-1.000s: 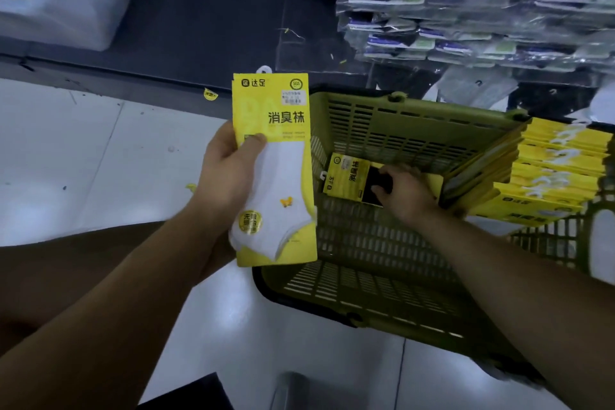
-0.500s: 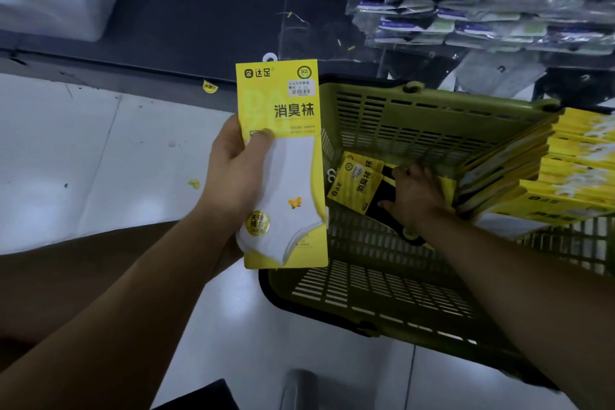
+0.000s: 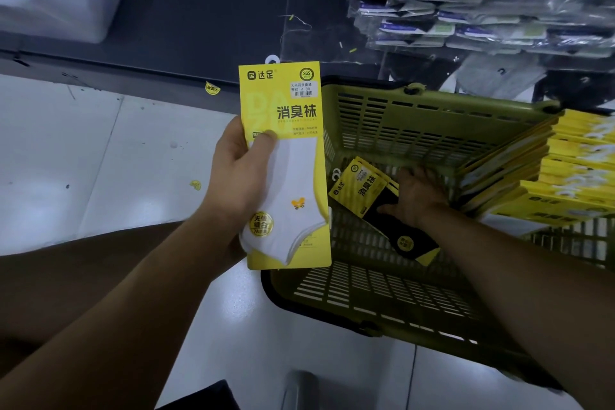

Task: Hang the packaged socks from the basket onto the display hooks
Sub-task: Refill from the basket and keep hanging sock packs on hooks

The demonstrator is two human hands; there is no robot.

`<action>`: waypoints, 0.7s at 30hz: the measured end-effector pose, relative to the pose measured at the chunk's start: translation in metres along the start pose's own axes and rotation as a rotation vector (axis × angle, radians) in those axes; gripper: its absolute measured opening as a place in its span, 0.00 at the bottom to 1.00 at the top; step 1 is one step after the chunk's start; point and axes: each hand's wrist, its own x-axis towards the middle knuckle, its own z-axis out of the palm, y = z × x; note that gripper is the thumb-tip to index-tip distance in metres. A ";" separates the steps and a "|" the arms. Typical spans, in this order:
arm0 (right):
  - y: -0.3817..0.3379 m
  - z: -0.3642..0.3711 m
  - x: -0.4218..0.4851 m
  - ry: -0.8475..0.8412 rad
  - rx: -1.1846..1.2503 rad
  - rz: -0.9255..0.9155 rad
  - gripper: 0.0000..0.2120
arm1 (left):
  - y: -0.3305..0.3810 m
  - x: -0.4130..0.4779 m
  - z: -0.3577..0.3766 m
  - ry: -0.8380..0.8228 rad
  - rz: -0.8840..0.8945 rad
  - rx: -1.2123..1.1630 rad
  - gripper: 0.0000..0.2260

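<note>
While the left hand [image 3: 238,183] holds a white-sock pack [image 3: 286,160] upright, the right hand [image 3: 416,198] at three o'clock clasps a black-sock pack [image 3: 362,190].

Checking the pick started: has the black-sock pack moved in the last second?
Yes. The black-sock pack, held by the right hand, has swung from lying along the far wall of the basket to slanting toward its near wall.
</note>
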 end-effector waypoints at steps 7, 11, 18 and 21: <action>0.005 0.004 -0.012 0.037 0.472 0.001 0.24 | 0.001 0.000 -0.001 -0.006 0.001 0.021 0.10; 0.004 -0.016 -0.044 0.012 0.827 -0.086 0.12 | 0.003 0.000 0.000 -0.001 -0.008 0.055 0.08; -0.001 -0.103 -0.118 0.086 1.198 -0.230 0.08 | 0.016 -0.005 0.004 -0.052 0.087 0.274 0.04; -0.003 -0.132 -0.145 0.094 1.435 -0.243 0.09 | 0.024 -0.019 0.016 -0.115 0.144 0.324 0.06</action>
